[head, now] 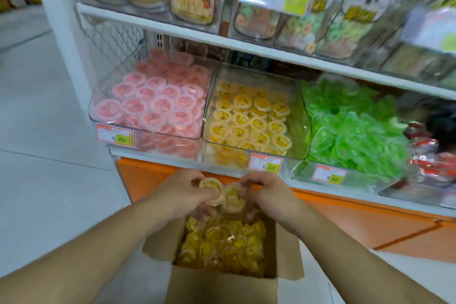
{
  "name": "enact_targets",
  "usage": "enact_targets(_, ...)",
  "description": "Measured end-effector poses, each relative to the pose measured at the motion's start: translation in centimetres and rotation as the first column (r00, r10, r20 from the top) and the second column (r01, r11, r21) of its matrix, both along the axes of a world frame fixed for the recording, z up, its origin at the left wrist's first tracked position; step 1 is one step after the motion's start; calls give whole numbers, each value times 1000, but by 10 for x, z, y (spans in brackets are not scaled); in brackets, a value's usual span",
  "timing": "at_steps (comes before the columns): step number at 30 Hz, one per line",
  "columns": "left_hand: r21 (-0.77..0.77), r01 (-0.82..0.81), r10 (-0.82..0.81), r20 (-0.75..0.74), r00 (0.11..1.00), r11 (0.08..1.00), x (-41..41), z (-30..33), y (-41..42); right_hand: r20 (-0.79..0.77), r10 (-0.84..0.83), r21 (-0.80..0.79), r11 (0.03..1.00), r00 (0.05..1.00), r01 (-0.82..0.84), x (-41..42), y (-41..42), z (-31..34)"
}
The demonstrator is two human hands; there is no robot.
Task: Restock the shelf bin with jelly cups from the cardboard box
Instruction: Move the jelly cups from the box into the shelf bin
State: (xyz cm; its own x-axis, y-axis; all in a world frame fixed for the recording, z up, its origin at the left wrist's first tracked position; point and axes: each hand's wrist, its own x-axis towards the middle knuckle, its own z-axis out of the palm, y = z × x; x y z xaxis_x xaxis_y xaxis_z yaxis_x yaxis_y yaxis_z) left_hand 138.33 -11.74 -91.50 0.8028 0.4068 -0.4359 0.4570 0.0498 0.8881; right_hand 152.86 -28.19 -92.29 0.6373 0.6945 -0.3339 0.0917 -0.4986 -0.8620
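Observation:
An open cardboard box on the floor holds many loose yellow jelly cups. Above the box, my left hand grips a yellow jelly cup and my right hand grips another yellow jelly cup; the two cups touch between my hands. Straight ahead on the lower shelf stands a clear bin partly filled with rows of yellow jelly cups.
A bin of pink jelly cups sits left of the yellow bin, a bin of green cups to its right. Price tags hang on the shelf edge. An orange base panel runs below. The upper shelf carries candy jars.

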Motion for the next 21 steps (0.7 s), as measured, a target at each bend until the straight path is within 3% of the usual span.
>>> enact_targets(6,-164,-92,123,192,974,982,14,72,0,1,-4,241,971,1000,4,-11,-8,82)
enact_targets(11,-166,-133,174,259,950,977,37,97,12,109,-63,240,970,992,35,-5,11,103)
enact_targets(15,-29,-238,235,317,919,971,58,105,32,287,-136,190,978,948,83,24,41,105)
enact_targets(18,84,-338,289,349,891,938,71,107,50,565,-126,109,991,815,78,57,70,100)
enact_targets(21,200,-383,304,336,891,902,75,107,65,665,-80,43,997,742,68,85,104,88)
